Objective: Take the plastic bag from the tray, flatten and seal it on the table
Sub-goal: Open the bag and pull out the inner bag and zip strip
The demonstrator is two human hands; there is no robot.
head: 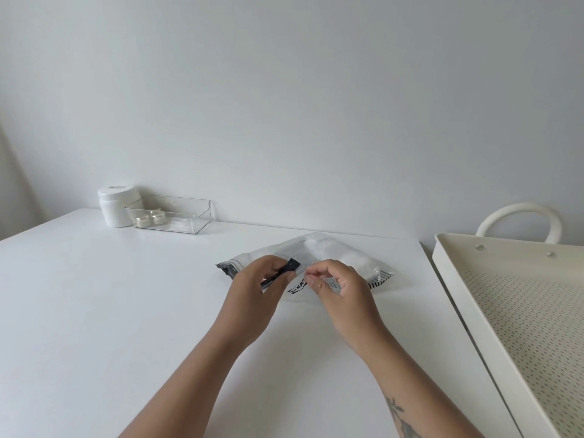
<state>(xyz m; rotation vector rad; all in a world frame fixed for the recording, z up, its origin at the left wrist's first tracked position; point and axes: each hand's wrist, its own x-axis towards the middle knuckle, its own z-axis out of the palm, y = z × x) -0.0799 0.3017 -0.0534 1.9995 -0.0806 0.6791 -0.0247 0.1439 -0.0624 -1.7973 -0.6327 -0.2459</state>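
Here your two hands meet over the middle of the white desk, both working the near edge of the plastic bag. The bag lies on the desk, out of the tray, which sits well apart at the right, past the desk's right edge. Your left hand has its fingers pinched on the black closure strip at the bag's left part. Your right hand has thumb and fingertips pressed together on the clear film just right of it, beside the printed label. The bag is rumpled and bulges toward its far side; its striped corner points right.

You have broad bare desk to the left and in front of your forearms. To the right the bag's corner sits near the desk edge, with little room there. The tray's perforated floor looks bare, and a curved white handle rises behind it.

Far left by the wall stand a white jar and, touching it, a clear box holding two small tealights, well clear of your hands.
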